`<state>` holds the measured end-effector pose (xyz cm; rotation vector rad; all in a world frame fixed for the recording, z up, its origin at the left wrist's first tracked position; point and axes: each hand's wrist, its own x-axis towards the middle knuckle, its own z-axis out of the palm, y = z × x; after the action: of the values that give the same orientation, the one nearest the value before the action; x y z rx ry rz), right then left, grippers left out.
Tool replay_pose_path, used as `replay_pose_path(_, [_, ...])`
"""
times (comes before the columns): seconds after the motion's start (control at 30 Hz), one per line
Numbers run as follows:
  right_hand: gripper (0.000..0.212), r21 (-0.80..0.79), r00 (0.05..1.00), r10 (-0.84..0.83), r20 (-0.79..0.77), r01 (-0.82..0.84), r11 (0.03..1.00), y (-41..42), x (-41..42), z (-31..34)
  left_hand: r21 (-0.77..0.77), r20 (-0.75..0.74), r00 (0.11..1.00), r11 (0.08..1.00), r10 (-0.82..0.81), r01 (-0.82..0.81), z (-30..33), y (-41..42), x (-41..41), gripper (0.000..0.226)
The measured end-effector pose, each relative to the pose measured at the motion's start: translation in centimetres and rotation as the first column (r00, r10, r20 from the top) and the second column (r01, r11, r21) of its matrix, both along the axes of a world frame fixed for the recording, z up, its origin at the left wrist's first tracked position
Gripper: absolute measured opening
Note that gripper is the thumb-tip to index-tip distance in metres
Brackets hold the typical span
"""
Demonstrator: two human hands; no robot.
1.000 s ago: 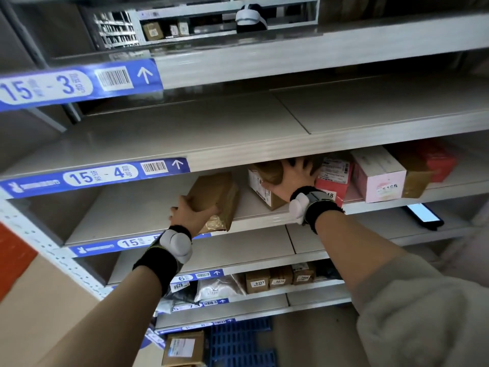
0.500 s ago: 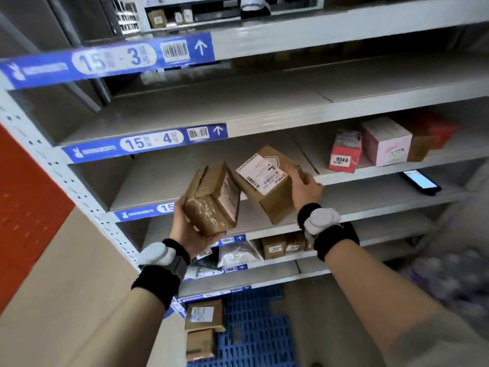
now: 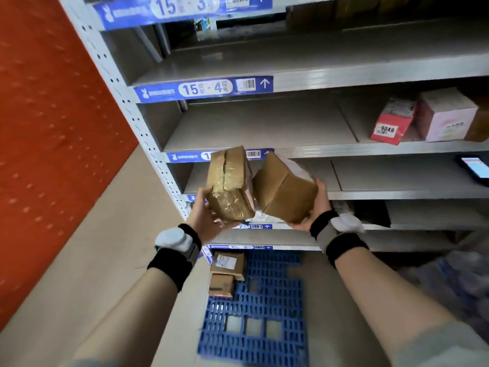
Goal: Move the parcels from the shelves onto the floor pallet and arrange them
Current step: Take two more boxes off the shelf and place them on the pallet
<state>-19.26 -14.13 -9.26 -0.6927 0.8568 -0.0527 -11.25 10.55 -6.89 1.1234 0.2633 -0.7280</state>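
A taped parcel (image 3: 229, 185) is gripped by the left hand (image 3: 205, 217), a plain box (image 3: 284, 189) by the right hand (image 3: 315, 205), both held clear above the blue pallet (image 3: 267, 321), probably for lowering.

An orange wall (image 3: 53, 128) flanks the racking; a lit phone (image 3: 475, 169) lies on one board.

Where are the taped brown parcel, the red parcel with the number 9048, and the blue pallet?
taped brown parcel (image 3: 229, 185), head view, on its taped top face.
red parcel (image 3: 391, 125), head view, on its front face near the label.
blue pallet (image 3: 267, 319), head view, on bare grid.
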Motion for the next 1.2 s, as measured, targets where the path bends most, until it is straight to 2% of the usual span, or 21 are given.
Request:
replay_pose_path(0.1, [0.055, -0.043, 0.998, -0.035, 0.06, 0.038, 0.998, 0.6, -2.0, -1.0, 0.098, 0.105, 0.994, 0.995, -0.036, 0.026, -1.6, 1.2, -2.1, 0.028])
replay_pose_path(0.17, [0.066, -0.159, 0.998, 0.002, 0.06, 0.008, 0.987, 0.9, -3.2, -2.0, 0.176, 0.156, 0.982, 0.982, -0.102, 0.074, -2.3, 1.6, -3.4, 0.029])
replay_pose_path(0.23, [0.077, -0.276, 0.996, 0.028, 0.085, -0.003, 0.961, 1.5, -4.8, -2.5, 0.275, 0.153, 0.975, 0.955, -0.162, 0.116, -2.7, 1.5, -4.6, 0.042])
replay_pose_path(0.3, [0.072, -0.39, 0.991, 0.052, 0.122, 0.0, 0.921, 1.7, -5.9, -3.3, 0.425, 0.148, 0.966, 0.896, -0.21, 0.13, -2.8, 1.0, -5.7, 0.078])
replay_pose_path(0.4, [0.06, -0.547, 0.983, 0.133, 0.128, -0.042, 0.836, 1.8, -6.9, -4.9, 0.587, 0.25, 0.956, 0.809, -0.153, -0.025, -5.5, 0.8, -5.2, 0.095])
replay_pose_path(0.47, [0.054, -0.605, 0.969, 0.196, 0.15, -0.067, 0.793, 1.7, -7.2, -5.5, 0.622, 0.313, 0.944, 0.774, -0.102, -0.123, -8.2, 1.2, -4.0, 0.102])
replay_pose_path(0.53, [0.055, -0.619, 0.951, 0.238, 0.196, -0.068, 0.783, 2.1, -7.6, -4.1, 0.58, 0.37, 0.927, 0.795, -0.064, -0.177, -9.3, 1.6, -3.9, 0.091])
replay_pose_path(0.6, [0.047, -0.54, 0.93, 0.238, 0.28, -0.053, 0.84, 2.5, -7.8, -3.0, 0.532, 0.371, 0.928, 0.823, -0.013, -0.201, -7.4, 1.4, -5.7, 0.083])
replay_pose_path(0.7, [0.029, -0.315, 0.946, 0.056, 0.32, 0.051, 0.948, 1.7, -7.3, -3.1, 0.368, 0.312, 0.945, 0.905, 0.094, -0.212, -6.5, 2.1, -7.0, 0.087])
replay_pose_path(0.77, [0.029, -0.236, 0.962, -0.06, 0.265, 0.125, 0.964, 1.1, -7.0, -3.9, 0.224, 0.277, 0.956, 0.96, 0.1, -0.165, -6.3, 2.6, -7.6, 0.1])
replay_pose_path(0.83, [0.031, -0.255, 0.978, -0.053, 0.202, 0.104, 0.961, 0.4, -7.0, -4.6, 0.1, 0.213, 0.975, 0.991, 0.063, -0.086, -6.2, 3.3, -8.0, 0.106])
replay_pose_path(0.9, [0.038, -0.341, 0.983, 0.087, 0.161, -0.027, 0.94, -0.7, -6.8, -5.3, 0.008, 0.189, 0.982, 1.0, -0.006, 0.005, -6.2, 4.1, -8.2, 0.102])
replay_pose_path(0.97, [0.066, -0.416, 0.954, 0.271, 0.13, -0.195, 0.888, -2.4, -6.4, -5.1, 0.028, 0.218, 0.975, 0.999, -0.04, 0.035, -6.7, 5.0, -7.7, 0.092])
replay_pose_path(1.0, [0.08, -0.443, 0.926, 0.364, 0.097, -0.287, 0.849, -3.3, -6.1, -4.8, 0.041, 0.22, 0.974, 0.998, -0.055, 0.047, -7.0, 5.8, -7.4, 0.081])
replay_pose_path(1.03, [0.084, -0.49, 0.885, 0.464, 0.04, -0.387, 0.781, -4.2, -5.8, -4.2, 0.035, 0.235, 0.969, 0.997, -0.075, 0.069, -6.8, 6.4, -7.4, 0.067])
replay_pose_path(1.07, [0.077, -0.555, 0.836, 0.549, -0.019, -0.466, 0.69, -4.8, -5.8, -3.9, 0.052, 0.247, 0.965, 0.996, -0.088, 0.078, -7.2, 6.8, -7.3, 0.059])
replay_pose_path(1.13, [0.05, -0.648, 0.718, 0.683, -0.132, -0.584, 0.489, -5.1, -5.4, -2.1, 0.134, 0.283, 0.942, 0.98, -0.179, 0.146, -7.3, 7.4, -7.3, 0.062])
replay_pose_path(1.17, [0.04, -0.665, 0.679, 0.716, -0.163, -0.612, 0.429, -4.9, -5.0, -1.5, 0.202, 0.278, 0.937, 0.966, -0.212, 0.158, -7.5, 7.6, -7.3, 0.052])
replay_pose_path(1.2, [0.034, -0.675, 0.657, 0.736, -0.163, -0.619, 0.402, -4.4, -4.3, -0.7, 0.221, 0.274, 0.935, 0.961, -0.226, 0.167, -7.5, 7.6, -7.2, 0.025])
